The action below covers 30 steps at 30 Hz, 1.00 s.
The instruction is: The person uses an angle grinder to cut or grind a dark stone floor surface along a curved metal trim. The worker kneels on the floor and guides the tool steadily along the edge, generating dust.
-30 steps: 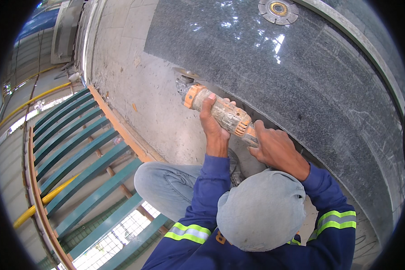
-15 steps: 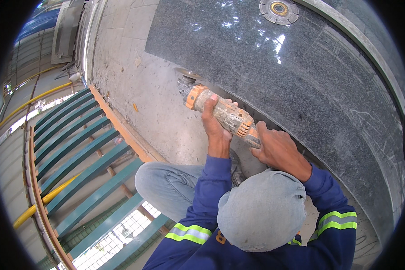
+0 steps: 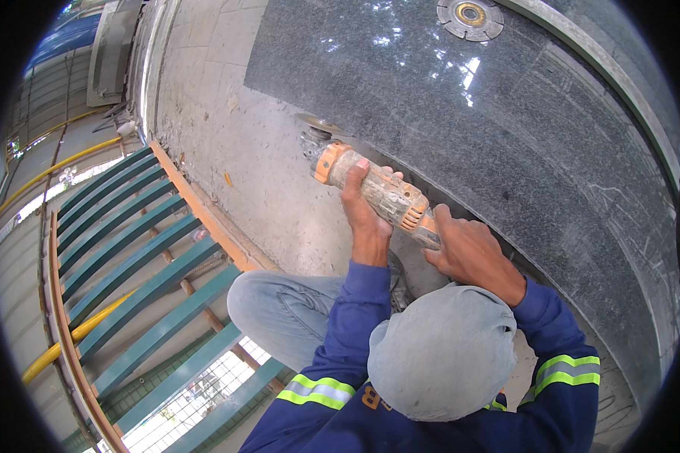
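Both my hands hold an orange, dust-covered angle grinder (image 3: pixel 381 195). My left hand (image 3: pixel 363 204) is closed around the middle of its body, thumb on top. Toward the rear end, my right hand (image 3: pixel 468 245) grips the narrower handle; its palm side is hidden. The grinder's cutting disc (image 3: pixel 319 123) is at the far left end, by the near edge of a dark polished stone slab (image 3: pixel 431 128). From this angle I cannot tell how deep the disc sits against the edge. Pale dust hangs around the disc.
A loose segmented blade (image 3: pixel 470 18) lies flat on the slab at the far side. Left of me is a green-slatted, orange-framed rack (image 3: pixel 140 257). Dusty concrete floor (image 3: pixel 257 181) lies between rack and slab. A yellow pipe (image 3: pixel 75 336) runs beneath the slats.
The grinder and both my hands sit very slightly farther right and lower in view. My grip on it is the same.
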### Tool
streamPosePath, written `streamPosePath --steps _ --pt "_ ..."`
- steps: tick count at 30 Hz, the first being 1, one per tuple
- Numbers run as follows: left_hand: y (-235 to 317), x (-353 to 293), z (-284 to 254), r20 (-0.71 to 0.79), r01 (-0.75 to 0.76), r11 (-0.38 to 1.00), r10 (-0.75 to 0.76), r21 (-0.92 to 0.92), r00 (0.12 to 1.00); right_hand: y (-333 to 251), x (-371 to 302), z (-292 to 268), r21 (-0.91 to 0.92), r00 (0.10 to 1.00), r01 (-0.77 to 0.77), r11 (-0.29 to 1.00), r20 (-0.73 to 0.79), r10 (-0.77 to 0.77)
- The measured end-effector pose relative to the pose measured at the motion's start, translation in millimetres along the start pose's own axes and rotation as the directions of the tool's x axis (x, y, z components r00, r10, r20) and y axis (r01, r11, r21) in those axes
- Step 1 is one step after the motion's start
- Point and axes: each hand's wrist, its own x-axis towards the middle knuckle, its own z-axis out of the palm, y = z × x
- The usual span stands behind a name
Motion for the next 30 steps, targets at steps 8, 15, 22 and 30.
streamPosePath --steps 8,15,22,30 --pt "1 7 -4 0.012 0.025 1.0 -0.025 -0.016 1.0 -1 4 2 -0.017 1.0 0.012 1.0 -0.005 -0.012" --pt "4 -3 4 -0.008 0.009 1.0 -0.009 0.001 1.0 -3 0 -2 -0.007 0.999 -0.009 1.0 0.031 0.009" --pt "1 2 2 0.004 0.018 1.0 -0.018 -0.019 1.0 -2 3 0 -0.017 1.0 -0.01 1.0 0.009 0.01" --pt "4 -5 7 -0.007 0.022 0.999 -0.022 -0.049 1.0 -5 -2 -5 -0.024 0.999 0.013 1.0 -0.036 -0.013"
